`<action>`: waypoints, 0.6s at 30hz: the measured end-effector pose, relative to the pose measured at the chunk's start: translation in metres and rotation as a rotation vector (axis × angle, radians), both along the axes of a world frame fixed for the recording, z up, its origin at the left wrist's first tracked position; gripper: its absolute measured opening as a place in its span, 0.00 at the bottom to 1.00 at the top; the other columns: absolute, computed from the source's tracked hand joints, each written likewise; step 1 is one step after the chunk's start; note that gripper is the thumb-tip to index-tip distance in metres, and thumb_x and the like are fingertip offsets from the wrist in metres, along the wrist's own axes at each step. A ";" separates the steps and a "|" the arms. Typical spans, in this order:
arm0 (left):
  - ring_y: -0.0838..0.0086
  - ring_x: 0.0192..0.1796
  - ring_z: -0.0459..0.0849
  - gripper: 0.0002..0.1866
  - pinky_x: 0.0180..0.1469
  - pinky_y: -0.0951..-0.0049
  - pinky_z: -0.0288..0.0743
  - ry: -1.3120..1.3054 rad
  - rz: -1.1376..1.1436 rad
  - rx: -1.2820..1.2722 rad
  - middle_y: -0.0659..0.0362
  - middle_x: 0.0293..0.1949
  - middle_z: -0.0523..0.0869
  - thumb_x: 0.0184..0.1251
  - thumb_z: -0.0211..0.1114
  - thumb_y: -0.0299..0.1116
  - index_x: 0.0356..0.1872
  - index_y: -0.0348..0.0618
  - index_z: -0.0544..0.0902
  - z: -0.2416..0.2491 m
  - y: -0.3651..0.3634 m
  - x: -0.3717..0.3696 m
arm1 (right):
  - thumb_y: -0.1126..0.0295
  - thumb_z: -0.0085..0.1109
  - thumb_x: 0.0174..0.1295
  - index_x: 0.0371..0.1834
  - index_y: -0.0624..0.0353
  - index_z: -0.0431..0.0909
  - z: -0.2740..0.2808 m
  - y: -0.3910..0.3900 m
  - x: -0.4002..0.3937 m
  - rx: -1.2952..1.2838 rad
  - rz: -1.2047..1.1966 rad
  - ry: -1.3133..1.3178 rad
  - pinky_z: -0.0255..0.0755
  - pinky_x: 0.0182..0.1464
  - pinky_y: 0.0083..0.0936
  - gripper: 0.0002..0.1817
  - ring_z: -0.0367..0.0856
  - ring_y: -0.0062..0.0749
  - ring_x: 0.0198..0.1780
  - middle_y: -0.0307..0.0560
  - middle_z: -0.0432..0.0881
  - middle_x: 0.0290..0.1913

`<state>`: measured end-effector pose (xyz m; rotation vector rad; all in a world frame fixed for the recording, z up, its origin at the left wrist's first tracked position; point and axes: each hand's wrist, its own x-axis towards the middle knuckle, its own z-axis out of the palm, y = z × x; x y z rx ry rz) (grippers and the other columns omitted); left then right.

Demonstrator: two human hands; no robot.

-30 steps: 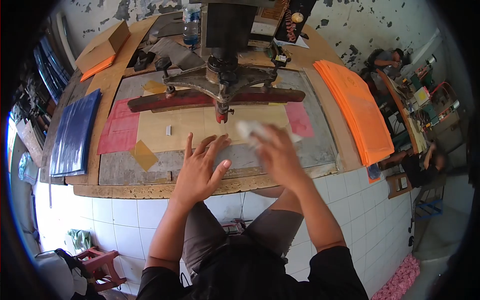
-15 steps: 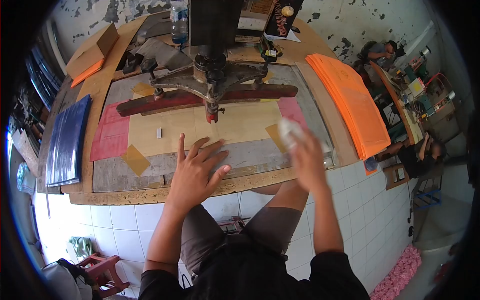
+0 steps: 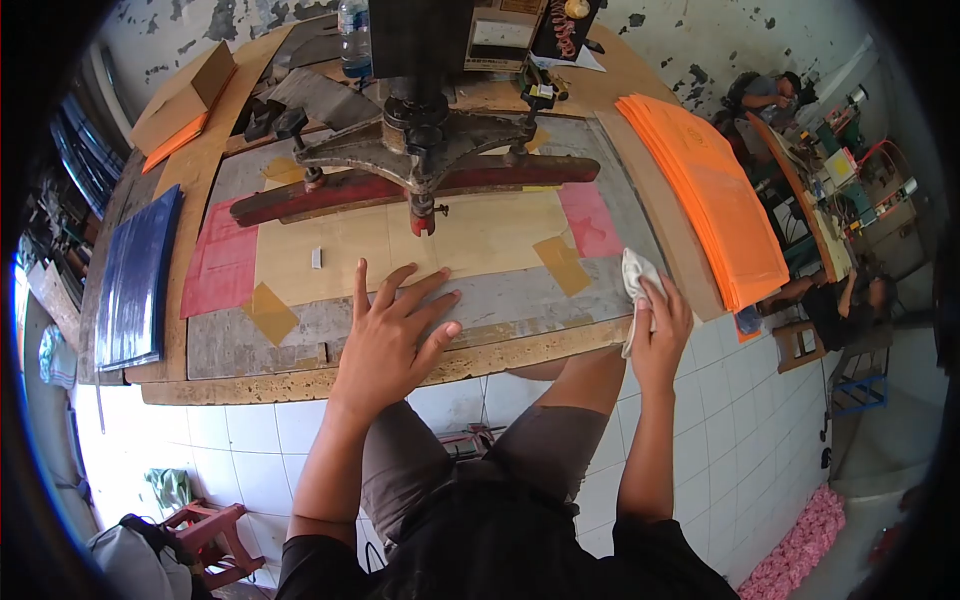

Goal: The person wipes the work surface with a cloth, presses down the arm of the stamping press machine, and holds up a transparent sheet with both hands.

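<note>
My left hand lies with its fingers spread at the front edge of the metal plate, fingertips on the cream sheet and holding nothing. At the plate's right front corner, my right hand grips a white cloth. Pink pieces flank the cream sheet, with yellow tape near its corners. A small white piece sits on the sheet. Above it spans a metal press arm with a red bar.
Orange sheets are stacked at the right, dark blue sheets at the left. A cardboard box and a bottle stand farther back. Two people sit at the far right. A red stool is lower left.
My right hand has moved right and slightly toward me with the cloth, to the plate's corner. My left hand has stayed nearly in place. The view has shifted slightly.
</note>
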<state>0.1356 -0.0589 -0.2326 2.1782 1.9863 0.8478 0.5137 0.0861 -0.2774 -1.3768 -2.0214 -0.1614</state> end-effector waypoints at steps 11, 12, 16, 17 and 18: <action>0.54 0.86 0.72 0.25 0.95 0.33 0.32 0.031 0.000 -0.008 0.62 0.79 0.85 0.89 0.61 0.54 0.70 0.52 0.93 0.001 0.000 0.000 | 0.60 0.76 0.71 0.72 0.31 0.91 0.007 -0.093 -0.093 -0.085 0.688 -0.111 0.69 0.80 0.56 0.25 0.80 0.44 0.79 0.42 0.82 0.80; 0.53 0.86 0.71 0.25 0.95 0.33 0.32 0.035 0.004 -0.004 0.62 0.80 0.85 0.89 0.61 0.54 0.70 0.52 0.92 0.001 0.000 0.000 | 0.61 0.76 0.71 0.71 0.34 0.91 0.011 -0.081 -0.084 -0.096 0.632 -0.056 0.68 0.80 0.56 0.24 0.80 0.46 0.78 0.44 0.82 0.80; 0.52 0.89 0.68 0.27 0.95 0.32 0.34 0.083 -0.002 -0.009 0.61 0.83 0.81 0.88 0.61 0.56 0.74 0.53 0.89 0.000 -0.001 0.001 | 0.61 0.73 0.75 0.69 0.48 0.91 0.012 -0.037 -0.042 -0.035 0.342 -0.022 0.66 0.80 0.57 0.21 0.79 0.53 0.77 0.49 0.82 0.78; 0.52 0.89 0.67 0.28 0.94 0.31 0.34 0.088 -0.003 -0.011 0.61 0.84 0.80 0.88 0.61 0.57 0.75 0.54 0.89 -0.002 0.000 0.000 | 0.61 0.72 0.75 0.69 0.50 0.90 0.014 -0.032 -0.036 -0.040 0.306 -0.040 0.66 0.80 0.57 0.21 0.78 0.55 0.77 0.50 0.82 0.78; 0.52 0.90 0.66 0.29 0.94 0.31 0.35 0.092 -0.005 -0.013 0.61 0.85 0.79 0.87 0.62 0.58 0.76 0.54 0.88 -0.003 0.001 0.001 | 0.61 0.71 0.76 0.70 0.52 0.90 0.016 -0.030 -0.033 -0.044 0.268 -0.059 0.66 0.81 0.57 0.21 0.78 0.56 0.77 0.50 0.82 0.78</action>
